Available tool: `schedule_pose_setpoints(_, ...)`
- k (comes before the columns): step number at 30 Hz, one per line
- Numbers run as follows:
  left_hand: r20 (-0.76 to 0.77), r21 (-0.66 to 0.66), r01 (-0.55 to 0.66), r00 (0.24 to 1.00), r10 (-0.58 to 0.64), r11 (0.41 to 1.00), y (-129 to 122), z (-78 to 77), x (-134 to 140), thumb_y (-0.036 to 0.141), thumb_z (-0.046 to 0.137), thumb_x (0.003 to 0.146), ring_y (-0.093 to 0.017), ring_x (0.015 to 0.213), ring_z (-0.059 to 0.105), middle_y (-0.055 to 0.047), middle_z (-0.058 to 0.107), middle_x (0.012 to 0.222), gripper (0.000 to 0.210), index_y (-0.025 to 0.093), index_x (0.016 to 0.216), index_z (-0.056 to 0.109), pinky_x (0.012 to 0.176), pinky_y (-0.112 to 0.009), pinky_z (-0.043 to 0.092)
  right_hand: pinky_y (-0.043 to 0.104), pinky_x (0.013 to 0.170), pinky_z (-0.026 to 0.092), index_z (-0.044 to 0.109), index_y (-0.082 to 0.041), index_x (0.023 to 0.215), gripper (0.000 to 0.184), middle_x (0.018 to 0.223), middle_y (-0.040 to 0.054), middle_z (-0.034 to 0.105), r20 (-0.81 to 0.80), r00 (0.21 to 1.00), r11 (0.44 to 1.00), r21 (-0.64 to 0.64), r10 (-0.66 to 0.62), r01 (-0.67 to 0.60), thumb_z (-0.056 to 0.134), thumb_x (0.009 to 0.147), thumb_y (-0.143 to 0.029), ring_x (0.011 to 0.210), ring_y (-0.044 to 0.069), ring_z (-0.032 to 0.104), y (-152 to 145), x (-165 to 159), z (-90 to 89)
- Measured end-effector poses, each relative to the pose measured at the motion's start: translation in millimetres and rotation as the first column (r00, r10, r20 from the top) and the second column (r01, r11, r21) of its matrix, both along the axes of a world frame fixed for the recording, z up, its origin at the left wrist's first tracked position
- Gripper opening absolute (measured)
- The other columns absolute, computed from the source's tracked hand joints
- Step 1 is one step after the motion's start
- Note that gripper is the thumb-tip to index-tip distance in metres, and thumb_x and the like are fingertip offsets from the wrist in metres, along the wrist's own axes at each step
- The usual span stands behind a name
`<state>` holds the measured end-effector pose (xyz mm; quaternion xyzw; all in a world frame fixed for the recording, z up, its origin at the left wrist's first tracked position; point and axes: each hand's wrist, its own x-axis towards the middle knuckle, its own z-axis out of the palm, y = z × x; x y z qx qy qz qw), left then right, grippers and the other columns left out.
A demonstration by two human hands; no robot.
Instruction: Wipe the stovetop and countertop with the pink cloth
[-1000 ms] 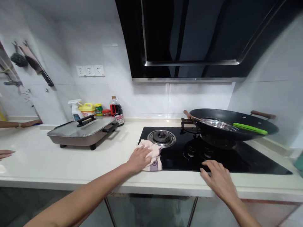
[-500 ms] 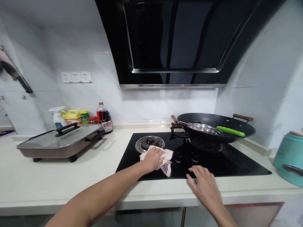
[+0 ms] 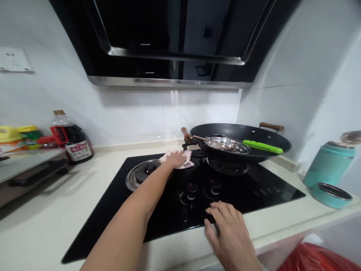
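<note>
My left hand presses a pale pink-and-white cloth against the back of the black glass gas stove. The cloth lies bunched under the palm and fingers, beside the left burner, which my forearm partly covers. At the stove's front edge rests my right hand, fingers apart and holding nothing. Two control knobs stand just beyond it. A large black wok sits on the right burner, holding a metal bowl, chopsticks and a green-handled utensil.
Low overhead hangs a black range hood. On the left are an electric pan, a dark sauce bottle and several containers. A teal canister stands at the right, with a red plastic bag below the counter.
My left hand has pushed the cloth from the front of the left burner to the back of the stove. The view has shifted right and closer. My right hand stays near the front edge.
</note>
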<state>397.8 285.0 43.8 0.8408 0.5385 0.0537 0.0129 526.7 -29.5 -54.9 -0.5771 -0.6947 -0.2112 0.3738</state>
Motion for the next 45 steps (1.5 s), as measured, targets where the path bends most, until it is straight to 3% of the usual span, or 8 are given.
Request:
schedule_pose_setpoints(3, -0.02, -0.058, -0.016, 1.0, 0.014, 0.998, 10.4, -9.3, 8.9, 0.078, 0.034, 0.092, -0.048, 0.151, 0.032, -0.01, 0.034, 0.169, 0.078, 0.038, 0.16, 0.037, 0.114, -0.073, 0.027, 0.043, 0.09, 0.047, 0.064, -0.027, 0.112, 0.017, 0.117, 0.0059, 0.067, -0.007, 1.0, 1.0, -0.026, -0.003, 0.003, 0.06, 0.095, -0.029, 0.112, 0.028, 0.058, -0.3, 0.5, 1.3)
schedule_pose_setpoints(6, -0.022, -0.06, 0.049, 0.998, -0.051, 0.997, -3.5, -12.5, 11.9, 0.077, 0.029, 0.094, -0.046, 0.152, 0.03, -0.003, 0.032, 0.171, 0.073, 0.042, 0.158, 0.039, 0.117, -0.072, 0.023, 0.044, 0.091, 0.046, 0.064, -0.026, 0.111, 0.015, 0.117, 0.0066, 0.067, -0.046, 0.999, 0.999, -0.04, -0.017, 0.015, 0.058, 0.097, -0.028, 0.113, 0.028, 0.058, -2.5, -2.6, 3.7)
schedule_pose_setpoints(10, -0.009, -0.031, 0.201, 0.979, -0.201, 0.979, -46.8, -13.8, 4.4, 0.065, 0.03, 0.1, -0.035, 0.15, 0.037, 0.004, 0.043, 0.165, 0.059, 0.044, 0.153, 0.047, 0.119, -0.063, 0.029, 0.044, 0.093, 0.044, 0.066, -0.025, 0.108, 0.014, 0.115, 0.0064, 0.067, -0.099, 0.995, 0.994, -0.104, -0.033, 0.023, 0.056, 0.098, -0.025, 0.113, 0.027, 0.057, -5.9, -7.6, 8.8)
schedule_pose_setpoints(14, 0.005, 0.031, 0.276, 0.961, -0.277, 0.961, -94.0, -11.9, -19.1, 0.056, 0.037, 0.102, -0.032, 0.143, 0.046, -0.002, 0.056, 0.155, 0.053, 0.033, 0.145, 0.058, 0.117, -0.053, 0.037, 0.043, 0.092, 0.044, 0.067, -0.024, 0.107, 0.016, 0.114, 0.0063, 0.068, -0.113, 0.992, 0.991, -0.13, -0.053, 0.039, 0.055, 0.097, -0.022, 0.111, 0.026, 0.058, -7.4, -9.3, 12.6)
schedule_pose_setpoints(30, 0.129, 0.175, 0.3, 0.937, -0.324, 0.938, -251.0, -26.3, -113.7, 0.044, 0.057, 0.096, -0.029, 0.125, 0.059, -0.007, 0.07, 0.133, 0.038, 0.025, 0.127, 0.07, 0.107, -0.044, 0.044, 0.041, 0.092, 0.04, 0.071, -0.022, 0.108, 0.025, 0.113, 0.0063, 0.068, -0.108, 0.992, 0.977, -0.209, -0.071, 0.047, 0.05, 0.096, -0.029, 0.104, 0.024, 0.056, -8.0, -8.0, 15.0)
schedule_pose_setpoints(37, 0.238, 0.166, 0.404, 0.869, -0.434, 0.9, -308.2, -44.2, -95.3, 0.046, 0.068, 0.086, -0.03, 0.125, 0.058, -0.004, 0.072, 0.13, 0.032, 0.028, 0.112, 0.074, 0.106, -0.047, 0.041, 0.044, 0.099, 0.042, 0.072, -0.023, 0.107, 0.04, 0.119, 0.0072, 0.068, -0.285, 0.958, 0.965, -0.254, -0.004, -0.071, 0.041, 0.1, -0.047, 0.11, 0.026, 0.057, -0.4, 3.5, 8.6)
schedule_pose_setpoints(42, 0.189, 0.176, 0.529, 0.81, -0.556, 0.83, -327.4, -62.5, -52.8, 0.055, 0.068, 0.084, -0.032, 0.126, 0.055, -0.006, 0.068, 0.132, 0.05, 0.031, 0.128, 0.065, 0.107, -0.051, 0.039, 0.045, 0.115, 0.039, 0.072, -0.021, 0.116, 0.061, 0.13, 0.0122, 0.066, -0.61, 0.79, 0.956, -0.188, 0.067, -0.226, 0.033, 0.098, -0.064, 0.126, 0.027, 0.057, 12.9, 25.9, 0.8)
schedule_pose_setpoints(45, 0.106, 0.234, 0.517, 0.828, -0.55, 0.823, -333.3, -84.0, -21.9, 0.051, 0.073, 0.079, -0.036, 0.129, 0.051, -0.015, 0.061, 0.136, 0.069, 0.022, 0.14, 0.055, 0.109, -0.055, 0.038, 0.044, 0.117, 0.039, 0.074, -0.021, 0.12, 0.07, 0.136, 0.012, 0.066, -0.693, 0.721, 0.913, -0.275, 0.029, -0.301, 0.031, 0.095, -0.072, 0.13, 0.028, 0.057, 14.1, 35.1, 3.8)
